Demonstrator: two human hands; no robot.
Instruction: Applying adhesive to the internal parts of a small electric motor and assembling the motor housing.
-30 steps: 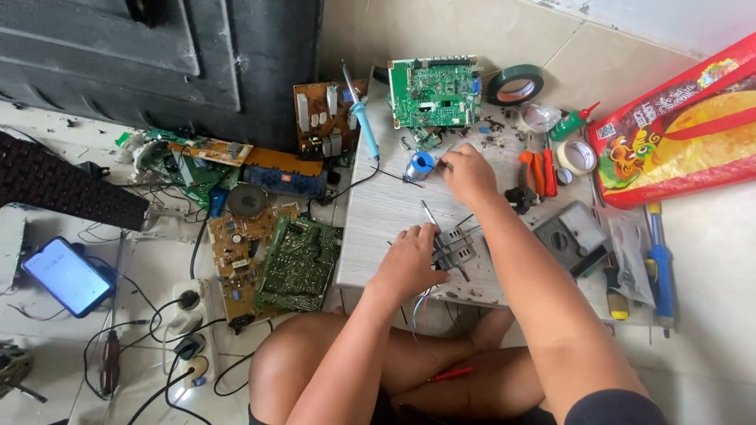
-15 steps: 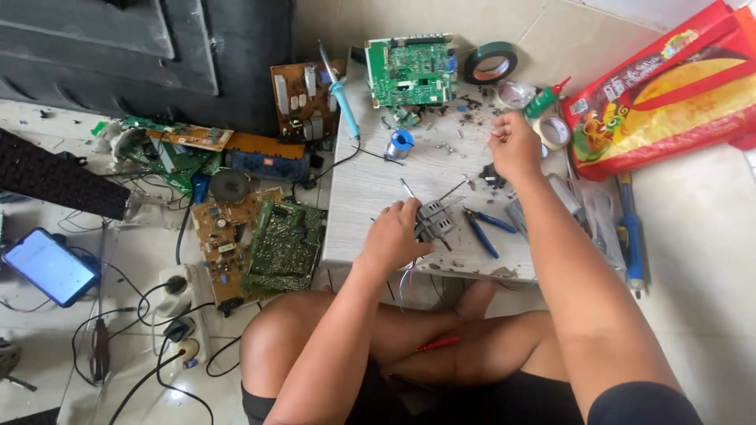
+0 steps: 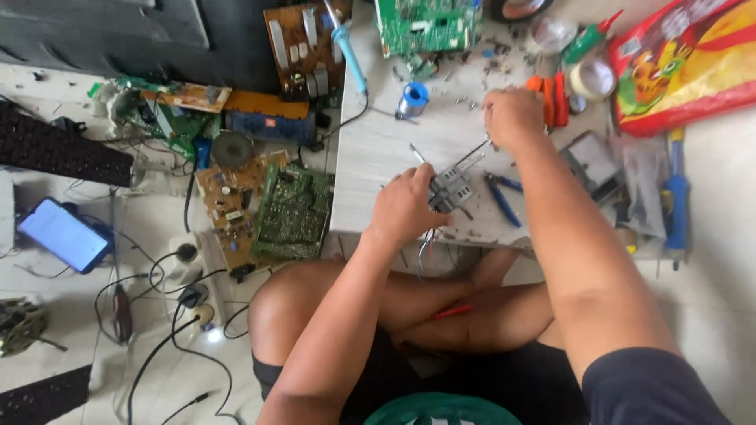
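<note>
A pale board (image 3: 394, 149) serving as a low worktop fills the middle of the frame, with the seated person's bare knees just below it. At the upper right lies a big red printed bag (image 3: 693, 63). Left of the worktop, on the floor, a green circuit board (image 3: 295, 211) lies beside a brown one (image 3: 228, 206), and a phone (image 3: 64, 234) with a lit screen sits at the far left. Another green circuit board (image 3: 429, 24) rests at the top edge of the worktop.

The left hand (image 3: 405, 206), centre frame, has its fingers curled shut around a small grey metal component (image 3: 450, 187) held down on the worktop. The right hand (image 3: 513, 116), upper right of centre, is closed on a thin metal tool (image 3: 472, 151) whose tip reaches down to the component. Blue-handled pliers (image 3: 502, 197) lie just right of the component, and a small solder spool (image 3: 412, 99) stands above it.
</note>
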